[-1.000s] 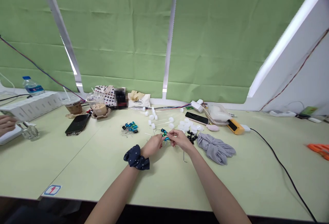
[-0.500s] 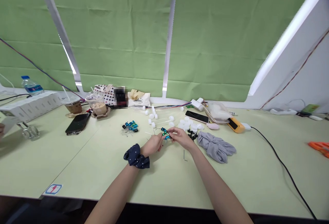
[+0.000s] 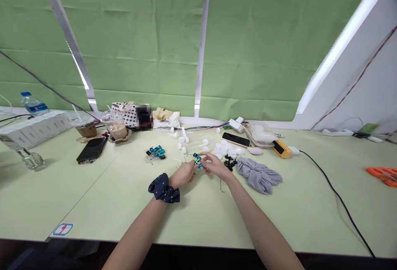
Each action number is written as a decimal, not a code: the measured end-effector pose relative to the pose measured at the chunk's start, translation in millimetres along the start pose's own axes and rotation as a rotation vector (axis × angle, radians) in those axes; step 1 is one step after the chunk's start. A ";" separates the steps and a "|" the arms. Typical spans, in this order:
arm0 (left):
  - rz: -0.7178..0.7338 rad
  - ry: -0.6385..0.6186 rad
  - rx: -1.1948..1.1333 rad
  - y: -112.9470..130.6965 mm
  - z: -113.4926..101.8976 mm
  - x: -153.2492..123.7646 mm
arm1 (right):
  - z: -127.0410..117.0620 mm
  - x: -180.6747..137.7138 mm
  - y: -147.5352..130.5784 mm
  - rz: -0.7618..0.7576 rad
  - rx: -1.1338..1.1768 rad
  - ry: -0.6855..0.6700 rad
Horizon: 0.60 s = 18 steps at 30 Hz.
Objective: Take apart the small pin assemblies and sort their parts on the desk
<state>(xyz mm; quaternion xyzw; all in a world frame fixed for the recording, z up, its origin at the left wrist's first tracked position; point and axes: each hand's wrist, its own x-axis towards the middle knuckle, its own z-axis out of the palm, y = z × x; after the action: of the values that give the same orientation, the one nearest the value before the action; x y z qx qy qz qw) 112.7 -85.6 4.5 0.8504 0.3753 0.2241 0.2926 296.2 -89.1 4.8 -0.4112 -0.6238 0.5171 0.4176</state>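
My left hand (image 3: 184,175), with a dark dotted scrunchie (image 3: 163,189) round its wrist, is closed on a small shiny blue-green part (image 3: 197,161). Fingers of my right hand (image 3: 216,166) pinch the same part from the other side, so much of it is covered. Its exact kind is too small to make out. To the left lies a pile of similar blue and black parts (image 3: 156,152) with thin metal legs. Small black pieces (image 3: 230,163) sit just right of my right hand, and a bent hex key (image 3: 221,186) lies below it.
White round caps (image 3: 223,149) and clear tubes (image 3: 195,144) lie behind my hands. A grey cloth (image 3: 259,175), a phone (image 3: 235,139) and a yellow meter (image 3: 281,149) are to the right. Drink cups (image 3: 117,129) and a black phone (image 3: 92,150) stand or lie left.
The view has shifted slightly. My right fingers have moved a little over the blue-green part, which both hands still hold. Another person's hand at the left edge is out of view.
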 end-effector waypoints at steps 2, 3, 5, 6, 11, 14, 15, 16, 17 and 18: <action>-0.004 -0.004 -0.001 -0.5 0.2 0.1 | 0.9 1.7 2.4 0.036 -0.011 0.045; -0.007 -0.005 -0.004 -1.2 0.3 0.3 | 1.2 2.3 3.0 0.024 -0.004 0.051; -0.009 -0.001 -0.016 -3.1 0.3 1.0 | 1.1 2.8 3.0 -0.035 0.032 0.034; -0.009 0.003 -0.021 -4.1 0.1 1.3 | 0.9 2.8 2.5 -0.062 0.053 0.024; -0.006 -0.007 -0.016 -4.2 -1.5 1.2 | 0.4 2.0 2.3 0.058 0.054 0.050; 0.001 -0.028 -0.023 -1.6 -2.7 0.4 | -2.1 0.7 1.0 0.044 0.036 0.019; 0.001 -0.022 -0.026 -0.9 -3.2 0.3 | -3.0 0.1 -0.1 0.005 0.050 -0.009; -0.001 -0.017 -0.030 -0.4 -3.6 0.1 | -3.8 -0.5 -1.2 -0.029 0.071 -0.034; -0.003 -0.013 -0.032 -0.1 -3.9 0.1 | -4.0 -0.8 -2.0 -0.044 0.091 -0.053; -0.002 -0.010 -0.029 0.1 -4.0 0.0 | -3.7 -0.8 -2.3 -0.036 0.102 -0.055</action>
<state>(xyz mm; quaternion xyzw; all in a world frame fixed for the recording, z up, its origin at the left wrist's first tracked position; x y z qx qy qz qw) 110.3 -84.3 7.5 0.8469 0.3715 0.2249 0.3070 299.7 -89.1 7.4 -0.3639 -0.6150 0.5519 0.4299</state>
